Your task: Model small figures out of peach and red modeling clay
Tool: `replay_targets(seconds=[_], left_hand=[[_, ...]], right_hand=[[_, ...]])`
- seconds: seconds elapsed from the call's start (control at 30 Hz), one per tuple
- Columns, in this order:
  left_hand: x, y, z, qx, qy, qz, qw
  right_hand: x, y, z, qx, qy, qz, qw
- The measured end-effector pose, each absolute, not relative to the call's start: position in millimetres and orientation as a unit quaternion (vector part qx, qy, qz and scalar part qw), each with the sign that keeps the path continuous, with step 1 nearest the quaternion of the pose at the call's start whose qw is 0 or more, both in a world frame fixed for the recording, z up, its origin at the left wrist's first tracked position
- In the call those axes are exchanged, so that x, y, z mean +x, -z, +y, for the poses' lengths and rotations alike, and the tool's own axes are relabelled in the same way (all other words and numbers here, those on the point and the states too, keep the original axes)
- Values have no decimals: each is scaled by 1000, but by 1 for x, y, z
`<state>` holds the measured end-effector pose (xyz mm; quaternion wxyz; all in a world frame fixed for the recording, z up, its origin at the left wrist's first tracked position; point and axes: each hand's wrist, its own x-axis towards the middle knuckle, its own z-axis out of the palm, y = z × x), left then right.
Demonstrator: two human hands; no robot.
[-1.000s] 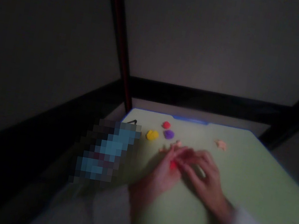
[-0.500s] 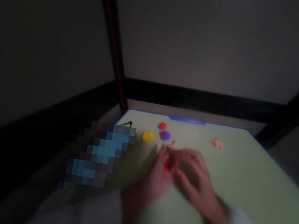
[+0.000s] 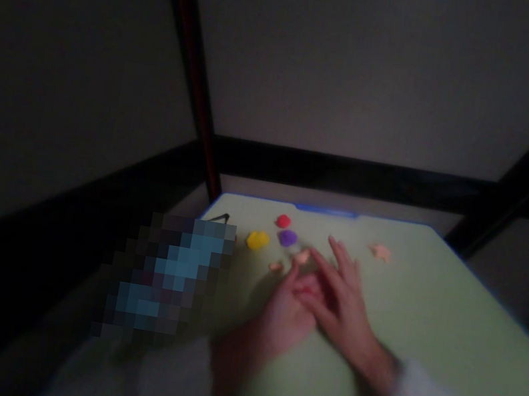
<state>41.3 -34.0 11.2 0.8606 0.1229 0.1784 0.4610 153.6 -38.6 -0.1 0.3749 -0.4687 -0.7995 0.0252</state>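
My left hand [image 3: 288, 317] is turned palm up above the table, cupping a small piece of red modelling clay [image 3: 306, 291]. Over that palm lies my right hand [image 3: 341, 299], its fingers stretched out and apart, covering most of the red piece. Just beyond my fingertips sits a pale peach lump [image 3: 302, 256], and a smaller peach bit [image 3: 277, 266] lies to its left. Farther back are a purple lump [image 3: 288, 238], a yellow lump [image 3: 257, 240] and a red lump [image 3: 283, 221]. The picture is dim and slightly blurred.
A peach star-like piece [image 3: 381, 252] lies at the back right of the pale green table [image 3: 449, 337], which has a blue edge. On the left is a pixelated bluish object [image 3: 187, 263] with a thin dark part [image 3: 220, 218] behind it. Walls rise behind and left.
My right hand's curled fingers have straightened and spread flat over my left palm, hiding more of the red clay. The view has shifted slightly.
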Motion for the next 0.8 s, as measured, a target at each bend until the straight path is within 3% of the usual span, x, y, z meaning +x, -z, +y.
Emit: replay_targets(seconds=[0.23,0.4,0.5,0.8], left_hand=[[44,-15,-36,127,-477,207,845],[42,-14,-34,36,-515,245,821],[40,-19,-31,14,-532,225,816],[39,-28,-35,84,-486,157,856]], right_hand=[[152,2,-36,-444,-137,-763,450],[148,2,-30,-440,-420,-557,565],[141,-1,-32,-420,-535,-439,587],[123,2,-42,-350,-614,-416,573]])
